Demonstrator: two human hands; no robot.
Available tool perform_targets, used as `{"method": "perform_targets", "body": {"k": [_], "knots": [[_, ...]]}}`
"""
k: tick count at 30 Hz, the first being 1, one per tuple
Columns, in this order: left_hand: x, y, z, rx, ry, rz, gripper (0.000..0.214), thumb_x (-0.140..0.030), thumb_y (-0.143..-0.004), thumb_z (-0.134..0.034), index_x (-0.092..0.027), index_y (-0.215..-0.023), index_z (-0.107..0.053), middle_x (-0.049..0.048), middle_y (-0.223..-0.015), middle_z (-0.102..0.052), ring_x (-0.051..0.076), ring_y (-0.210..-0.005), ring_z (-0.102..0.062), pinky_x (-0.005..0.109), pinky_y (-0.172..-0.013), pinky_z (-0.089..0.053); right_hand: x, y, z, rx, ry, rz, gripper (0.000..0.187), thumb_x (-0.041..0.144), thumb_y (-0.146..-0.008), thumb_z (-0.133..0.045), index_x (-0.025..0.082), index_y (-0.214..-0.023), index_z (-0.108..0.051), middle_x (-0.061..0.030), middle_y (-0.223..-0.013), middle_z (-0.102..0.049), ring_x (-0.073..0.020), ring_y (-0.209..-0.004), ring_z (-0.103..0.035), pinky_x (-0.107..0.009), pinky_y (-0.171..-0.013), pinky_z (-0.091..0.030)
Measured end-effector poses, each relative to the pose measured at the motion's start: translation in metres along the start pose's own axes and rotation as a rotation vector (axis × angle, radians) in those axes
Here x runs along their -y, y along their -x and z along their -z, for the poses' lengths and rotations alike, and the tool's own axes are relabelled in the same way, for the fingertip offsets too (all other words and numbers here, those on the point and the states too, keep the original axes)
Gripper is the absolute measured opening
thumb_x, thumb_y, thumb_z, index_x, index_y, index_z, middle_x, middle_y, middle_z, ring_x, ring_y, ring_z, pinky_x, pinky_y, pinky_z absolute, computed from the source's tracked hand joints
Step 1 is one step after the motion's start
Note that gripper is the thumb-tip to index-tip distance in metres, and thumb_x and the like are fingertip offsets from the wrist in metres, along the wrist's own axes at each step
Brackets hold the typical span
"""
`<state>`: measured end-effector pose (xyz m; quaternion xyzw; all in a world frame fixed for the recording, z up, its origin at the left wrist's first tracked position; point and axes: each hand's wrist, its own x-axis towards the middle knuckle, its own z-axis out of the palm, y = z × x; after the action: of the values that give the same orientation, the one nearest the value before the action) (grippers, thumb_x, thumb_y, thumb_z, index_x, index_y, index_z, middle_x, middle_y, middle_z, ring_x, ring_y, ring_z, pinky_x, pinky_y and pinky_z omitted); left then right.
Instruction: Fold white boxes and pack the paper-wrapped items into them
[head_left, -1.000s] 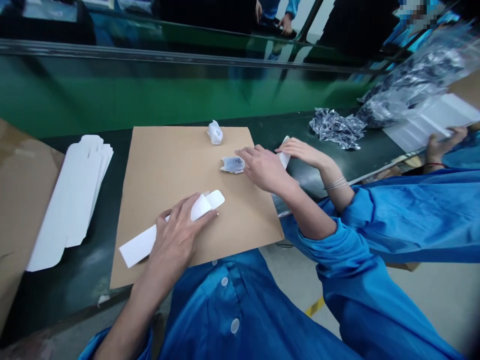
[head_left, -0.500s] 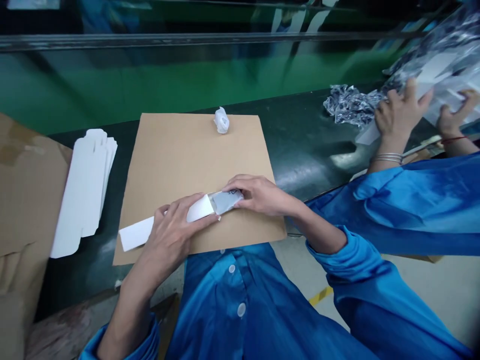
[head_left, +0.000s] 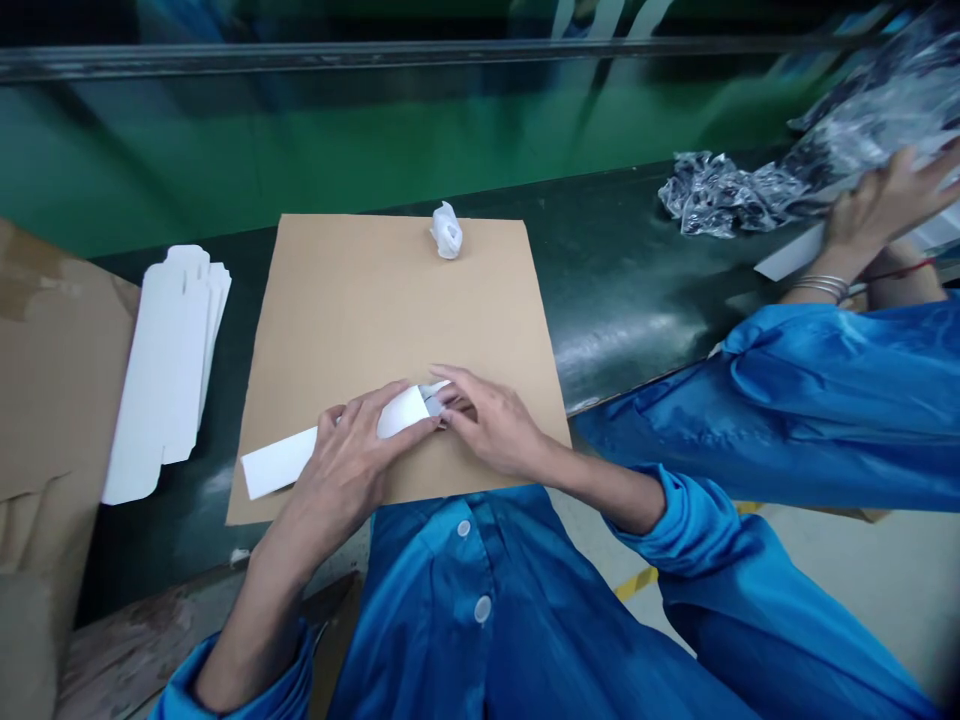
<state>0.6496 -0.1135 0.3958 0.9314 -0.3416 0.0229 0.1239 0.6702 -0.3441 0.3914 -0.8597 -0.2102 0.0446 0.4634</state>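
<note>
A small white carton (head_left: 279, 464) lies lengthwise on a brown cardboard sheet (head_left: 352, 300). My left hand (head_left: 349, 470) is wrapped over the carton near its open right end and pins it down. My right hand (head_left: 487, 425) meets that end with fingers pinched on a small silvery packet (head_left: 433, 396), which is mostly inside the carton's mouth. Only a corner of the packet shows. A crumpled white wad (head_left: 447, 231) sits at the sheet's far edge.
A stack of flat white carton blanks (head_left: 169, 360) lies left of the sheet on the dark green belt (head_left: 622, 290). A brown box (head_left: 45, 400) stands at far left. A co-worker's hands (head_left: 877, 215) work at right by silvery packets (head_left: 712, 192) and a clear bag.
My right hand picked up the silvery packet from the sheet, carried it to the carton's open end and has pushed it mostly inside. The co-worker's hands withdrew to the right.
</note>
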Motion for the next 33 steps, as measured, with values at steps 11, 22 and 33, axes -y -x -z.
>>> {"method": "perform_targets", "body": {"k": [11, 22, 33], "knots": [[-0.033, -0.024, 0.011, -0.475, -0.05, 0.041, 0.036, -0.02, -0.093, -0.055, -0.023, -0.129, -0.054, 0.0152, -0.143, -0.052, 0.027, -0.132, -0.051, 0.046, -0.108, -0.042, 0.001, -0.033, 0.05, -0.099, -0.381, -0.243, 0.044, 0.028, -0.079, -0.073, 0.016, -0.12, -0.066, -0.0058, -0.092, -0.074, -0.0206, -0.093, -0.069, -0.039, -0.091, -0.054], [0.079, 0.034, 0.035, -0.045, -0.406, 0.994, 0.035, -0.021, -0.096, -0.036, -0.009, -0.115, -0.061, 0.0242, -0.123, -0.065, 0.039, -0.106, -0.066, 0.048, -0.076, -0.055, -0.075, -0.072, 0.245, -0.156, 0.911, -0.406, 0.025, 0.041, -0.093, -0.06, 0.02, -0.092, -0.075, -0.0129, -0.083, -0.073, -0.0345, -0.089, -0.07, -0.055, -0.079, -0.051], [-0.009, 0.015, 0.008, -0.679, -0.435, 0.597, 0.024, -0.026, -0.094, -0.056, -0.018, -0.114, -0.067, 0.0089, -0.108, -0.076, 0.021, -0.089, -0.074, 0.03, -0.074, -0.055, 0.048, -0.059, -0.003, 0.202, -0.438, -0.062, 0.057, 0.042, -0.092, -0.057, 0.017, -0.141, -0.044, -0.0146, -0.128, -0.063, -0.021, -0.106, -0.066, -0.037, -0.088, -0.055]]}}
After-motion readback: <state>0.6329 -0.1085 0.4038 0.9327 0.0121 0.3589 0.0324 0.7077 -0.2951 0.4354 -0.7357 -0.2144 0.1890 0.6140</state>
